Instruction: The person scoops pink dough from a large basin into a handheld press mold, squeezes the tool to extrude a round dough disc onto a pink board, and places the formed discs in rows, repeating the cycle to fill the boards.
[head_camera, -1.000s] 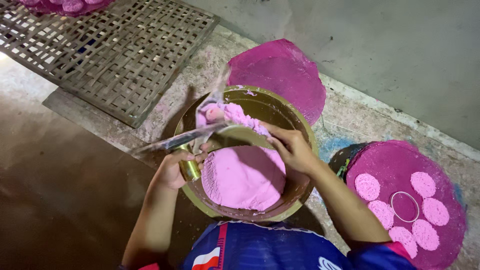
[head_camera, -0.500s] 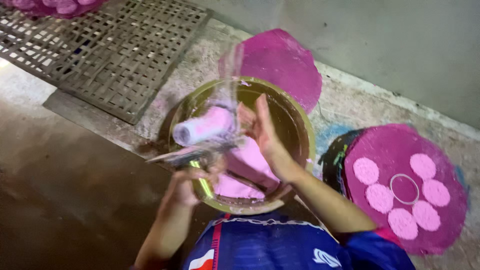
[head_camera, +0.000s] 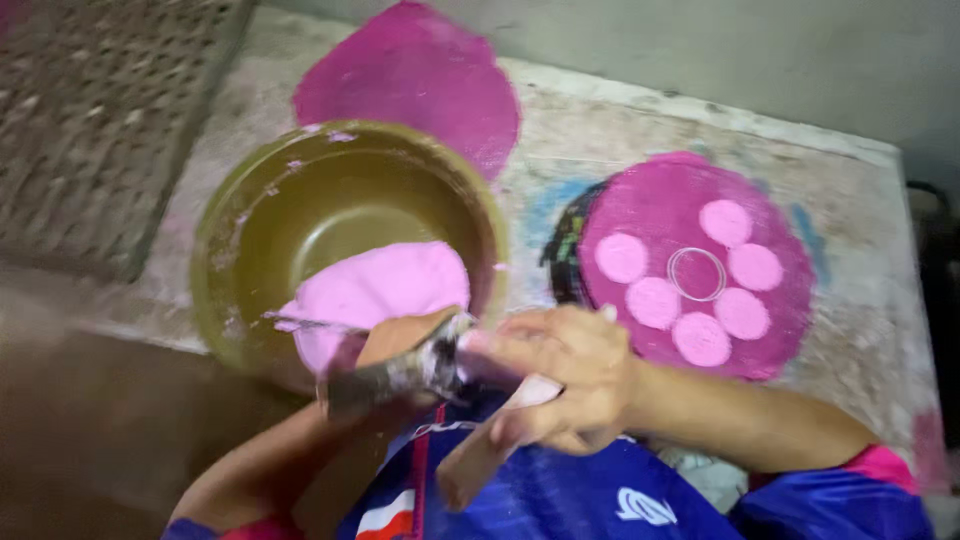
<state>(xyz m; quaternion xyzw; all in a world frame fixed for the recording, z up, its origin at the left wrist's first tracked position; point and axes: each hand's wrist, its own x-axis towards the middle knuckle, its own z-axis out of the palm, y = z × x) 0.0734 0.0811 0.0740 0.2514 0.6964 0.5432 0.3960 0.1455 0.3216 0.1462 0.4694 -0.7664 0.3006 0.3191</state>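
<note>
A wide olive-brown bowl holds a slab of pale pink dough at its near side. My left hand sits at the bowl's near rim, gripping a blurred metal knife smeared with dough. My right hand is closed right next to it, touching the knife's end, with a pale pink lump of dough in its fingers. To the right lies a round pink mat with several pale pink dough discs and a thin ring cutter.
A second round pink mat lies behind the bowl. A woven metal grate covers the floor at the left. The stained work slab ends at a grey wall at the back.
The view has swung right and closer. The dough roll lifted above the bowl half a second ago is gone from there; both hands have dropped to the bowl's near rim and come together.
</note>
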